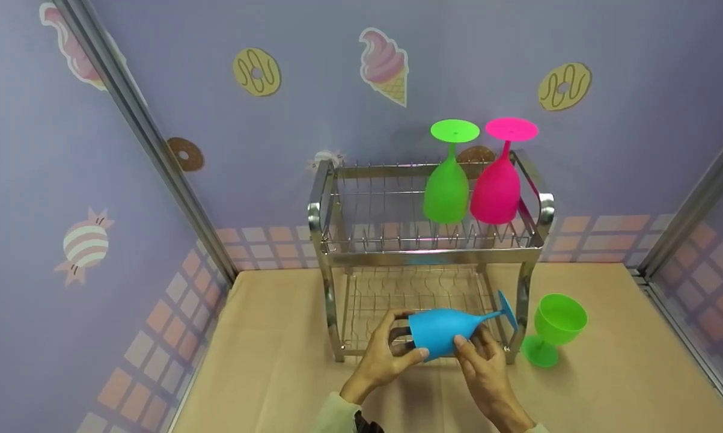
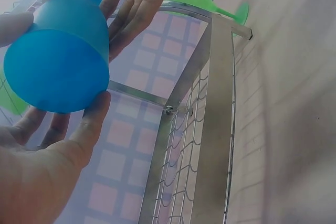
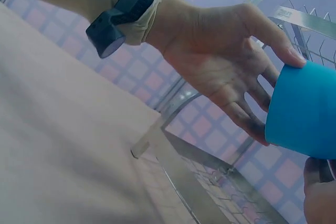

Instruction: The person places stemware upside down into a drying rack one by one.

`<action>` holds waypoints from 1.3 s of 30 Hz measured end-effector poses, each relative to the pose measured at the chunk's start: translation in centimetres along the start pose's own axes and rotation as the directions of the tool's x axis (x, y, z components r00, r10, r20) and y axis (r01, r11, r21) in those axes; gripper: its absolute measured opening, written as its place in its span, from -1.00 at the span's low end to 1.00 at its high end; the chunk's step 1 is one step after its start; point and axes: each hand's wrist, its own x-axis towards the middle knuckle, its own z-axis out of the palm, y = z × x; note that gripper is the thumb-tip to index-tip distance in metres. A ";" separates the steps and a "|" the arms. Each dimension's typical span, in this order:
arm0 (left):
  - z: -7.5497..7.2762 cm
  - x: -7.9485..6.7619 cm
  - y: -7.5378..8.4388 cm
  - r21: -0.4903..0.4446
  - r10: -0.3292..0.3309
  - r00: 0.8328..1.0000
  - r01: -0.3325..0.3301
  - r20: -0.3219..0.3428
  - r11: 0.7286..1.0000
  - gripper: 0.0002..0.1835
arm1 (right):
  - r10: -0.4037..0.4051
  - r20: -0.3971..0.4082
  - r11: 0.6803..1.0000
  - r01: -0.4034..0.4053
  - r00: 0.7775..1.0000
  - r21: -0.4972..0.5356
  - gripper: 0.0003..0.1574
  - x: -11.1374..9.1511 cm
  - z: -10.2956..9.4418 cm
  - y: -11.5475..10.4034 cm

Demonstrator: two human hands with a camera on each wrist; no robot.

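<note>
A blue plastic goblet (image 1: 440, 332) lies sideways in the air in front of the rack's lower shelf, its foot toward the right. With thumb and fingers spread about the rim, my left hand (image 1: 382, 356) grips the mouth end. My right hand (image 1: 482, 367) holds the bowl near the stem, thumb on the near side and fingers behind. In the left wrist view the goblet's round mouth (image 2: 55, 72) faces the camera. The right wrist view shows the left fingertips on the rim of the blue bowl (image 3: 304, 111).
A two-tier metal dish rack (image 1: 430, 258) stands against the back wall. On its top tier a green goblet (image 1: 446, 191) and a pink goblet (image 1: 496, 191) stand upside down. Another green goblet (image 1: 559, 322) stands upright on the table (image 1: 265, 361), right of the rack.
</note>
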 end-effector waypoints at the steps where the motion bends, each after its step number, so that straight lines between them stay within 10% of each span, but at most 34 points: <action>1: 0.0 0.0 0.0 0.003 -0.001 1.000 0.001 0.000 1.000 -0.19 | -0.006 -0.003 1.000 0.006 1.000 0.016 -0.01 0.0 0.1 0.0; 12: 0.3 -0.1 0.6 0.022 0.000 1.000 0.000 0.001 1.000 -0.16 | -0.043 -0.038 0.998 0.045 0.998 0.054 -0.12 -0.3 0.1 -0.1; 18: -1.2 -0.8 0.6 0.043 0.158 0.985 -0.155 -0.072 0.987 -0.34 | -0.080 -0.020 0.995 0.079 0.997 -0.058 -0.04 -0.6 0.0 -1.3; 24: -4.4 -1.9 0.1 0.260 0.324 0.897 -0.249 -0.302 0.933 -0.50 | -0.155 0.016 0.916 0.150 0.988 -0.371 -0.10 -0.6 -0.2 -3.1; 32: -8.2 -2.5 -0.3 0.497 0.431 0.738 -0.149 -0.519 0.855 -0.55 | -0.287 0.211 0.753 0.356 0.934 -0.553 -0.08 0.7 0.4 -5.5; 39: -9.4 -3.1 -1.1 0.501 0.390 0.703 -0.055 -0.595 0.864 -0.49 | -0.327 0.400 0.570 0.516 0.856 -0.639 -0.07 2.0 1.4 -8.3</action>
